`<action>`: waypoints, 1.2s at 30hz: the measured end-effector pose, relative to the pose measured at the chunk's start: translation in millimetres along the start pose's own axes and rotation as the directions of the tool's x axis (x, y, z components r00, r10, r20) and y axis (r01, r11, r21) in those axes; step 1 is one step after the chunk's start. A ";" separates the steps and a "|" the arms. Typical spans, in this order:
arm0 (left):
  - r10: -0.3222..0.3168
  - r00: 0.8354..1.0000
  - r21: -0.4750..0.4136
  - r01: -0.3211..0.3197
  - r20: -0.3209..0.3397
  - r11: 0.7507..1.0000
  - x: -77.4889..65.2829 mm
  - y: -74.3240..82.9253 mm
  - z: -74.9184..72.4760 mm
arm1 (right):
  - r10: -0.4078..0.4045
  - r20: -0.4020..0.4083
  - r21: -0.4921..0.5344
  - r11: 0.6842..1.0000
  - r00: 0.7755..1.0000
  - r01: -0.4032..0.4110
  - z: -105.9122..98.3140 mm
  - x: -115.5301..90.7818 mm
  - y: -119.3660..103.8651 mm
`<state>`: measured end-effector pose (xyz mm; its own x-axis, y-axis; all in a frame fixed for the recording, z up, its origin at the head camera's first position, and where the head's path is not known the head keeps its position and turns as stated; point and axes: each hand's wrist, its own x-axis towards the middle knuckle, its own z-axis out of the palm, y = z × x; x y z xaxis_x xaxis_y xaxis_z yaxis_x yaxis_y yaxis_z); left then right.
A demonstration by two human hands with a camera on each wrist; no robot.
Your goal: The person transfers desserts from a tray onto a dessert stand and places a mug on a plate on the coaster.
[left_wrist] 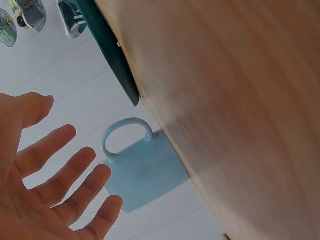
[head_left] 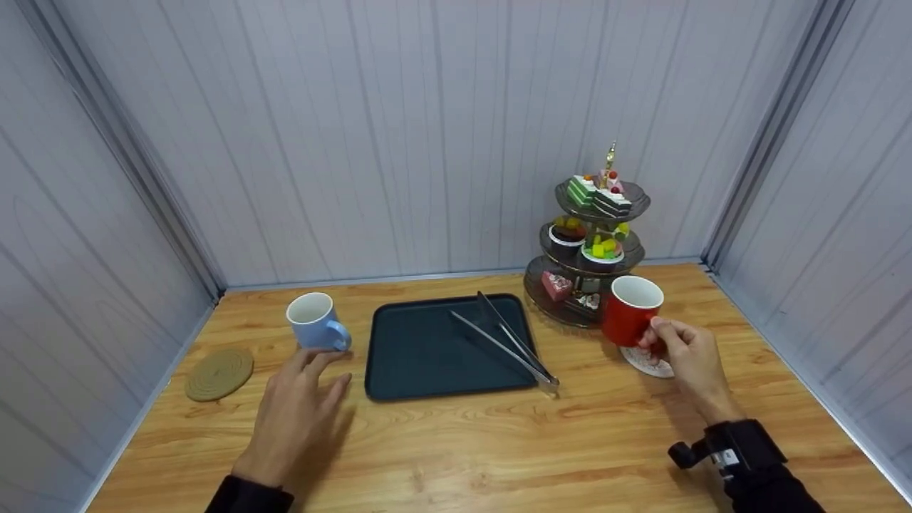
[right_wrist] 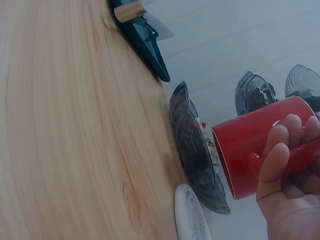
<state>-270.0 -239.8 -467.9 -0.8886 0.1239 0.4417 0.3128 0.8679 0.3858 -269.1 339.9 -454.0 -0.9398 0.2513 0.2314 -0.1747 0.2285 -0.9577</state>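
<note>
My right hand (head_left: 684, 363) grips a red mug (head_left: 627, 313) by its handle. The mug, white inside, hangs upright above a round white patterned coaster (head_left: 648, 362); in the right wrist view air shows between the mug's base and the coaster (right_wrist: 191, 215). On the left, a light blue mug (head_left: 312, 322) stands on the wooden table with its handle turned to the right. My left hand (head_left: 298, 410) reaches toward it from the front, fingers spread and relaxed. In the left wrist view the fingers (left_wrist: 80, 175) appear just short of the blue mug (left_wrist: 147, 172), with nothing in them.
A dark tray (head_left: 434, 356) lies mid-table, with metal tongs (head_left: 509, 342) resting across its right side. Behind the red mug rises a three-tier stand (head_left: 545, 303) of cakes and cups. A tan woven coaster (head_left: 219, 374) lies far left. Panel walls (head_left: 399, 142) enclose the table.
</note>
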 end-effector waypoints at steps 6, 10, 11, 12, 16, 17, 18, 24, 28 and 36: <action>-0.002 1.000 0.008 0.002 -0.027 1.000 -2.4 -6.6 -1.4 | 0.027 -0.023 0.002 1.000 0.999 -0.027 -9.9 1.3 6.2; -0.008 0.999 0.011 0.008 -0.039 1.000 -3.0 -9.3 -2.0 | 0.010 -0.055 -0.067 0.998 0.998 -0.014 -15.0 1.6 9.9; -0.012 0.999 0.013 0.013 -0.038 1.000 -2.9 -10.0 -2.2 | 0.005 -0.060 -0.082 0.997 0.998 -0.010 -16.3 1.6 10.7; -0.020 0.999 0.017 0.020 -0.035 1.000 -2.7 -10.6 -2.5 | 0.006 -0.063 -0.082 0.997 0.998 -0.011 -17.6 1.7 11.4; -0.040 0.999 0.036 0.041 -0.028 0.999 -2.1 -14.4 -3.9 | 0.032 -0.062 -0.042 0.999 0.998 -0.035 -23.1 2.2 13.7; -0.044 0.999 0.038 0.045 -0.027 0.998 -2.3 -15.6 -4.4 | 0.042 -0.062 -0.030 0.999 0.997 -0.044 -24.4 2.3 14.2; -0.045 0.999 0.041 0.046 -0.028 0.998 -2.4 -16.9 -4.7 | 0.050 -0.062 -0.024 0.998 0.997 -0.051 -25.8 2.4 15.0; -0.053 0.998 0.043 0.055 -0.035 0.998 -2.1 -25.5 -10.2 | 0.089 -0.053 -0.039 0.995 0.995 -0.091 -33.9 2.5 20.5; -0.068 0.997 0.043 0.070 -0.030 0.997 -0.6 -30.7 -15.4 | 0.096 -0.064 -0.083 0.991 0.993 -0.101 -37.2 2.5 23.5; -0.085 0.996 0.053 0.087 -0.027 0.995 -1.6 -40.8 -24.1 | 0.103 -0.075 -0.135 0.984 0.992 -0.112 -40.9 1.9 28.1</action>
<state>-273.2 -287.0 -464.8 -0.9028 0.0365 0.4286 0.2166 0.8995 0.3796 -263.8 385.3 -473.5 -0.9283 0.3429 0.1439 -0.0269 0.3240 -0.9457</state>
